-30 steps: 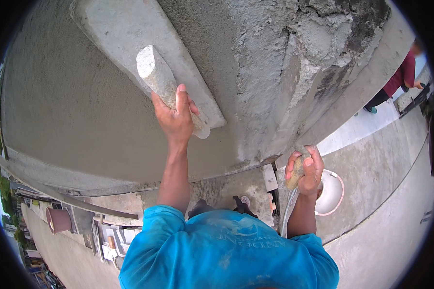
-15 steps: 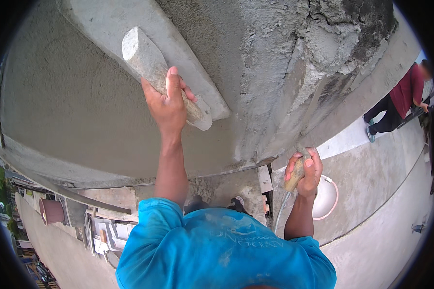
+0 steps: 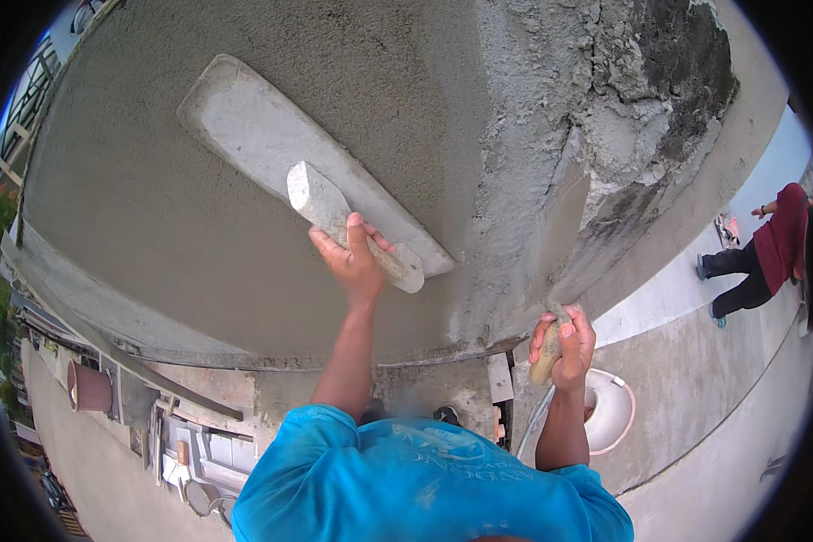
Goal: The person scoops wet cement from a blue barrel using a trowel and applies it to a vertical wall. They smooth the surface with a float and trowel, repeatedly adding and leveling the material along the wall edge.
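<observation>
My left hand (image 3: 352,262) is closed round the pale, thick handle (image 3: 312,194) of a long plastering float (image 3: 239,117), whose flat plate lies against grey wet plaster (image 3: 154,235). My right hand (image 3: 571,348) grips the worn wooden handle of a trowel (image 3: 546,359) beside the rough, cracked cement band (image 3: 628,126); its blade is coated in cement and hard to tell from the wall. My blue shirt fills the lower middle of the picture.
A white bucket (image 3: 614,406) stands below my right hand. At lower left are a brown bucket (image 3: 90,388), a curved board (image 3: 154,384) and piled pale scraps (image 3: 221,452). At far right another person (image 3: 772,244) in maroon stands on the pale paving.
The float and both my hands appear lower and slightly rightward, along with much of the wall, as the view shifted. My grips are unchanged. The other person has moved and turned.
</observation>
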A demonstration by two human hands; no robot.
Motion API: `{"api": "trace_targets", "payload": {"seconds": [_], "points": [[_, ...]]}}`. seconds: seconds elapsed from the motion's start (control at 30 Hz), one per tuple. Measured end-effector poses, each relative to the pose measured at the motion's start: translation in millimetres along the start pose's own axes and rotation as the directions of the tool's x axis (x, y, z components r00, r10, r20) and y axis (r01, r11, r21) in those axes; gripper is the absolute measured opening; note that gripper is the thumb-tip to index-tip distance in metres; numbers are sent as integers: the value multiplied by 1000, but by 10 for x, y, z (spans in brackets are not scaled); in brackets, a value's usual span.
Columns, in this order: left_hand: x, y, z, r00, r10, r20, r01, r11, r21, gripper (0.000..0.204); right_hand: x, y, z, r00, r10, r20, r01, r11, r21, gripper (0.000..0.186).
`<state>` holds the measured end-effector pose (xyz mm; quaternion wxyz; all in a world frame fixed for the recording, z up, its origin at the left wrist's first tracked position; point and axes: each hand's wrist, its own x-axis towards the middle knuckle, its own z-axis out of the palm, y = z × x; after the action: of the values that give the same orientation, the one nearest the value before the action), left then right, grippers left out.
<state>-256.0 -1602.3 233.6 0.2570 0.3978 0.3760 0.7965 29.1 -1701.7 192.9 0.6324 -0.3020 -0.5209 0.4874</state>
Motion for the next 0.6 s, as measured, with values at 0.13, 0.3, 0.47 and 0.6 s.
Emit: {"api": "trace_targets", "payload": {"seconds": [0.13,0.3,0.47,0.6], "points": [[618,925,709,985,109,-134,-138,961,-238,45,102,-53,61,1000,-10,-5,11,1000,3,41],[1293,1950,1127,924,252,-287,-362,820,-444,32,119,-153,84,998,-68,-8,68,997,37,44],[1393,2017,1115,893,228,-389,-402,791,-461,28,171,-90,139,998,-57,-10,57,996,70,45],[921,1198,762,902,41,-429,-276,819,-503,31,156,-27,191,998,-61,-25,63,991,116,45]]}}
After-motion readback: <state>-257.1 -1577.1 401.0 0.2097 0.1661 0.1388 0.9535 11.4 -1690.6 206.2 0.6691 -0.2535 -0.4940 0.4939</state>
